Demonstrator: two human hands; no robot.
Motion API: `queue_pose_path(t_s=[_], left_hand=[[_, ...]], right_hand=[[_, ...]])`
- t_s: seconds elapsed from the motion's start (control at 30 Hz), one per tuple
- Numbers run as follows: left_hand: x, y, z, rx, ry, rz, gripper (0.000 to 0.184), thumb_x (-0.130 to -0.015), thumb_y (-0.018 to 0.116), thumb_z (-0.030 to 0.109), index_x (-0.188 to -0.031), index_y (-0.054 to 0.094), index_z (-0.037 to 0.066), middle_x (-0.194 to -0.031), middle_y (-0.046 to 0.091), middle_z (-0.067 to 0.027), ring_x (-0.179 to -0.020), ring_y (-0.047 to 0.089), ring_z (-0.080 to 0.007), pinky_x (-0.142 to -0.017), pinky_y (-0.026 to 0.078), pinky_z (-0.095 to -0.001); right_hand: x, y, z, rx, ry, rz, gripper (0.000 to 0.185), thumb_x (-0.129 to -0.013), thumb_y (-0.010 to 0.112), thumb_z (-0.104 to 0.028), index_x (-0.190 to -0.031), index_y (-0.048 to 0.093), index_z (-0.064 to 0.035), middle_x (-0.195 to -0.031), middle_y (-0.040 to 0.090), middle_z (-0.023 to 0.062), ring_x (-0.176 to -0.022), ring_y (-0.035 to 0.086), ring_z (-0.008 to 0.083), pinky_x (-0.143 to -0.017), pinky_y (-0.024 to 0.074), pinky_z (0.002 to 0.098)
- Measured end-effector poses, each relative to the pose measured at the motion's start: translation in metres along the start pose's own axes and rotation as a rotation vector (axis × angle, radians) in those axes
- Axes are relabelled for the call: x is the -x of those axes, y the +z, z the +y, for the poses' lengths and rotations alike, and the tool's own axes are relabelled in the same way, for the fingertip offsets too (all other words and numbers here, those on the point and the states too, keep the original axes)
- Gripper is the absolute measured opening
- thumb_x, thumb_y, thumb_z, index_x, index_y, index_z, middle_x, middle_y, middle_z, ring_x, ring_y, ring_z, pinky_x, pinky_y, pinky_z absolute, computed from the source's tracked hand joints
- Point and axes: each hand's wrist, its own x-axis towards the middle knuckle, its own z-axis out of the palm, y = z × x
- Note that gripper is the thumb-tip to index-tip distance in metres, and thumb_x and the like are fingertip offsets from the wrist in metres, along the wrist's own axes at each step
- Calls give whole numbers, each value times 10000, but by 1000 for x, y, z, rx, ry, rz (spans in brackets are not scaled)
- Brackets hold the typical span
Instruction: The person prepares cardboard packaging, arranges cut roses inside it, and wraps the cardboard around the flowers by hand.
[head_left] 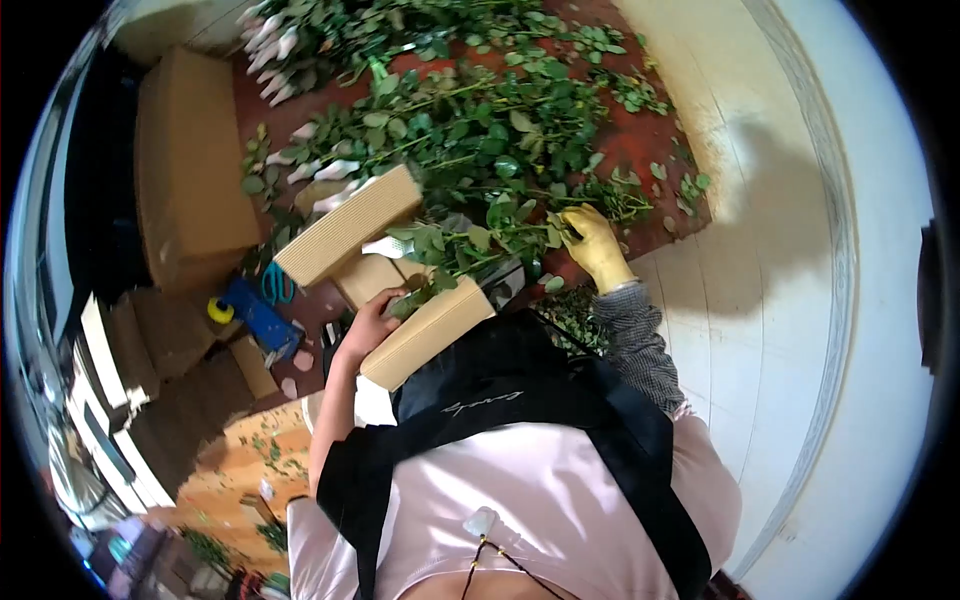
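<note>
My bare left hand (372,322) is at the open left end of a folded corrugated cardboard wrap (430,335). Its fingers curl against the near side wall, partly covered by leaves. Between the two walls lies a leafy rose stem (480,240), its bud in a white net sleeve (388,247) pointing left. On the right, my right hand (597,245), in a yellow glove, has its fingers closed around the lower stems. Just beyond the wrap, more roses (480,130) lie in a leafy heap, several buds sleeved in white.
A red-brown tabletop (650,150) carries the roses, with a pale wall (740,200) on its right. To the left are a large cardboard box (190,160), teal-handled scissors (277,284), a blue tape dispenser (258,315) and more cardboard (170,340). Leaf scraps litter the wooden floor (240,460).
</note>
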Motion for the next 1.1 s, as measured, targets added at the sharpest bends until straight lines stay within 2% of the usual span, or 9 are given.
queue_pose_path(t_s=[0.2,0.33,0.5,0.6,0.67,0.73,0.83,0.93,1.1], left_hand=[[2,1,-1,-99,-38,82,548,-791,635,29,-1331,546,-1,-1175,668,-190,-1056,626,-205,-939,479,-319],[2,1,24,-389,2,96,497,-801,624,32,-1291,551,-2,-1113,661,-222,-1011,648,-389,-917,505,-409],[-8,-7,27,-1170,586,80,464,-720,742,162,-1162,624,88,-1180,610,-134,-1152,584,-291,-984,468,-407],[-5,-11,52,-1279,570,276,463,-722,762,196,-1142,617,69,-1264,552,-154,-1197,528,-334,-1025,435,-452],[-3,-13,29,-1066,256,204,512,-697,804,220,-1141,605,60,-1246,527,-196,-1161,517,-390,-1008,454,-486],[3,-14,24,-891,370,221,542,-674,813,173,-1155,596,48,-1212,538,-197,-1124,527,-406,-983,477,-480],[10,-5,19,-681,293,338,708,-679,825,128,-1307,514,27,-1191,555,-204,-1098,541,-428,-970,482,-478],[8,-2,13,-532,229,417,704,-707,825,118,-1331,513,20,-1155,561,-204,-1072,559,-425,-932,497,-465],[8,-4,33,-632,163,244,624,-695,821,142,-1255,576,18,-1111,554,-187,-1058,565,-400,-916,509,-451]], right_hand=[[2,51,-25,108,-92,-180,358,-651,715,54,-986,690,-70,-897,673,154,-896,639,375,-770,527,431],[-9,57,-39,500,-43,-407,262,-738,681,8,-963,699,-126,-839,691,119,-874,675,300,-828,525,383],[-15,90,-12,554,-106,-519,152,-828,601,-21,-882,721,-97,-843,707,128,-830,691,294,-739,547,380],[0,99,-3,75,105,-502,203,-851,586,-2,-1013,702,-36,-991,720,144,-966,690,300,-843,543,398],[0,71,-17,169,-3,-531,253,-860,612,-27,-1098,698,-40,-1080,708,157,-1047,665,309,-894,531,389],[-13,53,0,-289,272,-860,509,-951,644,-169,-1429,497,-74,-1409,544,163,-1298,512,319,-1090,424,389],[-43,22,3,-947,398,-743,584,-999,622,-281,-1500,402,-77,-1433,508,154,-1316,483,247,-1110,398,393],[-80,59,9,-555,308,-634,530,-951,657,-259,-1384,519,13,-1279,628,185,-1195,589,277,-1017,470,378],[-158,89,-3,92,455,-228,402,-889,662,-291,-1213,642,-55,-1178,664,216,-1079,637,382,-917,510,433]])
